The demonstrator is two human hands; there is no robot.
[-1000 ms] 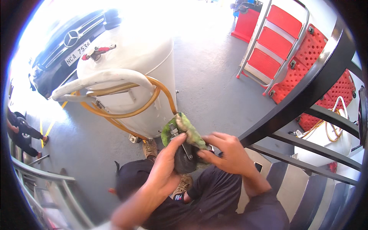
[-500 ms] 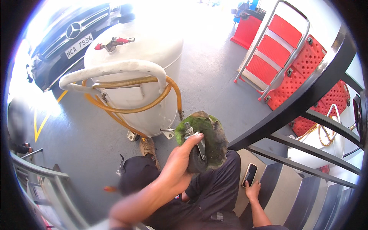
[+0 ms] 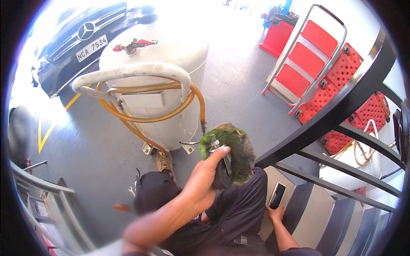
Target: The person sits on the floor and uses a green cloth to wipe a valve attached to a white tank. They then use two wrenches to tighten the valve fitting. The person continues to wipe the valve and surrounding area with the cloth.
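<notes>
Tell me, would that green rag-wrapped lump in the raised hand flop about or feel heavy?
The green cloth drapes in soft folds, so it probably flops. The dark wheel-like part with its metal bracket looks solid, likely heavy for its size, and rigid. The left hand holds it with fingers wrapped well around; bare metal might slip, but the cloth probably adds grip.

Right hand (image 3: 275,212) off the bundle: a second ago it gripped the green rag (image 3: 234,147) together with the left; now it rests low on the step beside the phone (image 3: 277,195). Left hand (image 3: 204,181) alone holds the rag-wrapped part, thumb over the metal piece. Bundle raised and shifted right, toward the black rail (image 3: 324,115). Tank (image 3: 158,64) sits more central in view.
</notes>
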